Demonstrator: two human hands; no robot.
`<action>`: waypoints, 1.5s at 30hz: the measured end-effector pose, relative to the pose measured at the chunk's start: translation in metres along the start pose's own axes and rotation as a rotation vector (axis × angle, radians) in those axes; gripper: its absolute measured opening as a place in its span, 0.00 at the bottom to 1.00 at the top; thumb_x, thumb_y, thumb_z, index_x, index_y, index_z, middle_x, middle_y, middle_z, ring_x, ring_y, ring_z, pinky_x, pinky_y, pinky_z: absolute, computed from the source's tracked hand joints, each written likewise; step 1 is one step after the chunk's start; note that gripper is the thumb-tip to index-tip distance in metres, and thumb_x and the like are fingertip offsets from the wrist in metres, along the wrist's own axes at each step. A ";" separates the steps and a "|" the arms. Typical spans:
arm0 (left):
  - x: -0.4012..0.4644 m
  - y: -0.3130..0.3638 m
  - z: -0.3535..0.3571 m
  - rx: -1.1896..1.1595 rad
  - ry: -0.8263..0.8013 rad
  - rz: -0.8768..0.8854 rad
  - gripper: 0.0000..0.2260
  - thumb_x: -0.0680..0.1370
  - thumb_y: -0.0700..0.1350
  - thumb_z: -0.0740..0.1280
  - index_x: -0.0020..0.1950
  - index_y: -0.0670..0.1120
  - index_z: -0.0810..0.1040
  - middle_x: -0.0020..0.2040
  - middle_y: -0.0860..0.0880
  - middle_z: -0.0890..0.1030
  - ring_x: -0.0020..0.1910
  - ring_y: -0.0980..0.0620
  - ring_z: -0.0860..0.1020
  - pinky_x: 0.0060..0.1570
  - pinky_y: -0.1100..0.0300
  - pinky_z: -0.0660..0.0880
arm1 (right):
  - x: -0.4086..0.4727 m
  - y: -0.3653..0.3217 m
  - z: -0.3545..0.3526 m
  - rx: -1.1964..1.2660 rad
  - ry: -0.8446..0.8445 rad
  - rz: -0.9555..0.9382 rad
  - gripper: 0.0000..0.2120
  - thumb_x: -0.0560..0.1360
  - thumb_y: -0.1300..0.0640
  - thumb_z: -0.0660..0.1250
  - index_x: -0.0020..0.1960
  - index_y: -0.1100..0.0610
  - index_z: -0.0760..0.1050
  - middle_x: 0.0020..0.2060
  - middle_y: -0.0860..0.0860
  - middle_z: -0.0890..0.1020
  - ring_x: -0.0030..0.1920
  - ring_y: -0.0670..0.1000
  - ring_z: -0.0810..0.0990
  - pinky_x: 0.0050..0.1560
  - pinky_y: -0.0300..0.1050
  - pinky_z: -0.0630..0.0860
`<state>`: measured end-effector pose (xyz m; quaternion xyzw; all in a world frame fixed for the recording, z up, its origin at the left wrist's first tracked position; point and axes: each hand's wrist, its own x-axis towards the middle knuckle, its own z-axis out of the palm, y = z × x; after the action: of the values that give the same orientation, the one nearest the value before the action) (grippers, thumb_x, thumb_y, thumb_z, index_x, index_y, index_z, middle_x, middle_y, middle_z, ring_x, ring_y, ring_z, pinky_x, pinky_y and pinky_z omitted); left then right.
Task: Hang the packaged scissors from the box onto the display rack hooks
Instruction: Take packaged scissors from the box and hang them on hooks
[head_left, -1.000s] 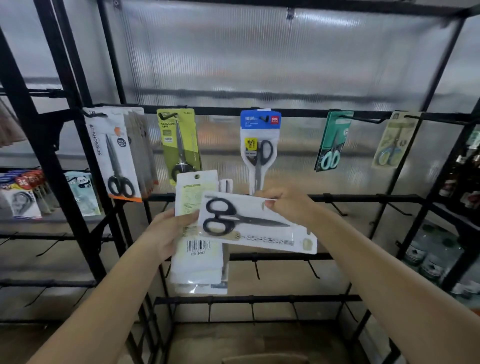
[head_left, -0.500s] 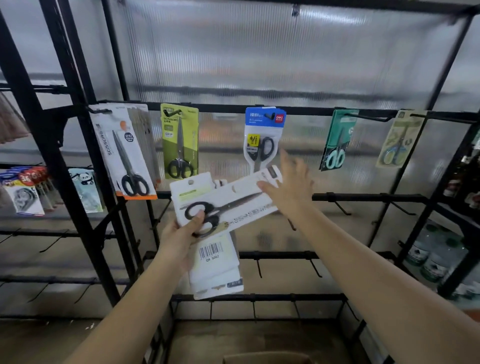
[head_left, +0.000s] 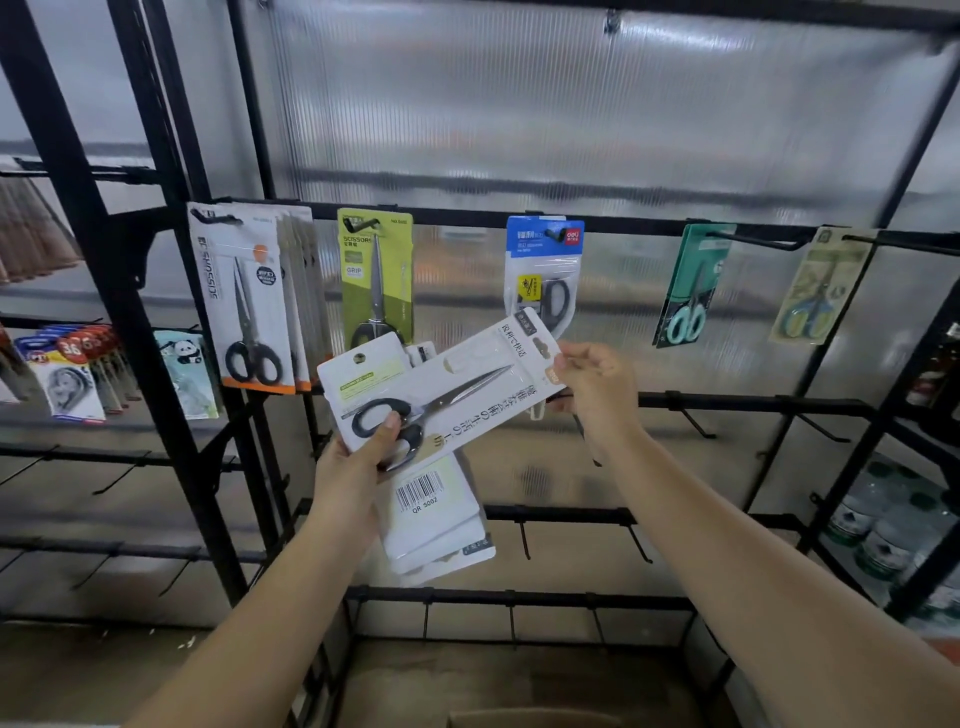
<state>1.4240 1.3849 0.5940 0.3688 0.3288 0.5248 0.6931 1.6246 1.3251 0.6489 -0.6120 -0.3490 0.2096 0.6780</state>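
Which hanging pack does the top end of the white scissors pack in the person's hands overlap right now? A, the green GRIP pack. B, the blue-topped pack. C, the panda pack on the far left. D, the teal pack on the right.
B: the tilted white scissors pack, pinched at its end by the right hand, covers the bottom of the blue-topped pack.

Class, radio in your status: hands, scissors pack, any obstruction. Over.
Left hand grips pack stack and top scissors pack. Right hand pinches that pack's hang-tab end. Not yet hooked. Nothing blocking.
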 end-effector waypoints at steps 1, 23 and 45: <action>0.000 0.000 0.000 0.000 0.003 0.007 0.08 0.76 0.39 0.68 0.54 0.46 0.77 0.47 0.47 0.82 0.44 0.48 0.80 0.44 0.54 0.78 | -0.002 0.000 -0.001 0.015 -0.028 0.004 0.04 0.77 0.63 0.65 0.51 0.59 0.74 0.49 0.57 0.83 0.43 0.52 0.83 0.36 0.45 0.80; -0.010 -0.002 -0.003 -0.011 0.126 -0.062 0.10 0.76 0.40 0.69 0.56 0.44 0.77 0.48 0.47 0.83 0.39 0.50 0.82 0.30 0.58 0.77 | -0.004 -0.012 0.004 0.436 -0.007 0.107 0.10 0.77 0.67 0.63 0.46 0.52 0.74 0.44 0.51 0.82 0.44 0.51 0.82 0.36 0.41 0.79; 0.020 0.042 -0.066 0.128 0.124 0.124 0.08 0.77 0.35 0.66 0.53 0.46 0.78 0.51 0.48 0.82 0.53 0.45 0.80 0.54 0.49 0.75 | -0.023 -0.008 0.087 0.601 -0.049 0.207 0.13 0.76 0.68 0.63 0.57 0.55 0.74 0.47 0.52 0.83 0.42 0.50 0.83 0.41 0.48 0.81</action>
<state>1.3530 1.4225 0.5948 0.3989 0.3806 0.5665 0.6125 1.5449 1.3664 0.6523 -0.4115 -0.2237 0.3859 0.7948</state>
